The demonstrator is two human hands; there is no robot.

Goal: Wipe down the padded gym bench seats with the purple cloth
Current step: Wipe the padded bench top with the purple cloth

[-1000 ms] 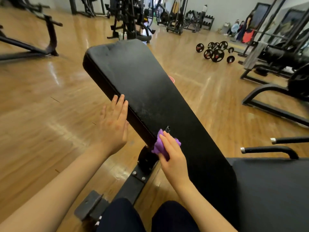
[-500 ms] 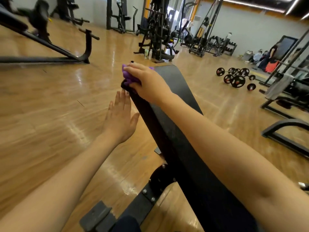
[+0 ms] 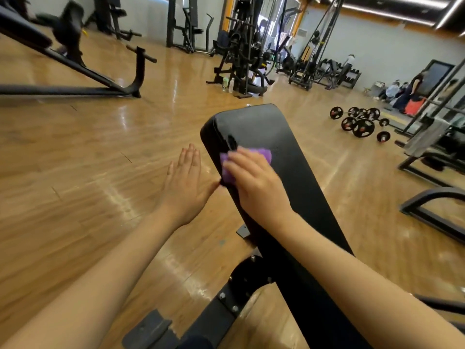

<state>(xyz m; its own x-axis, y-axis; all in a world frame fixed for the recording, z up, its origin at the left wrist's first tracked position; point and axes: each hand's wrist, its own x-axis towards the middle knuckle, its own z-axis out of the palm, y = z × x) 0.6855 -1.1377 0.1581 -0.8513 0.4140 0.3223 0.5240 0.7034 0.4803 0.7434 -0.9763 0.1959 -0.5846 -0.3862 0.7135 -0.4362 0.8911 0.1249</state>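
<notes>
a black padded bench pad (image 3: 289, 157) slopes over the wooden floor (image 3: 75, 172), with a purple cloth (image 3: 261, 153) lying on it.

purple cloth (image 3: 245, 157) mostly under right hand (image 3: 256, 185), bench pad (image 3: 289, 172) cut off below

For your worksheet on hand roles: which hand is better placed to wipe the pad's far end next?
Right hand: it holds the purple cloth on the pad. The left hand lies flat beside it.

Both bare forearms reach forward. The left hand (image 3: 185, 186) is flat, fingers straight and together (thumb spread toward the right). The right hand (image 3: 256, 184) lies palm down, fingers bent over the purple cloth (image 3: 261, 154).
</notes>
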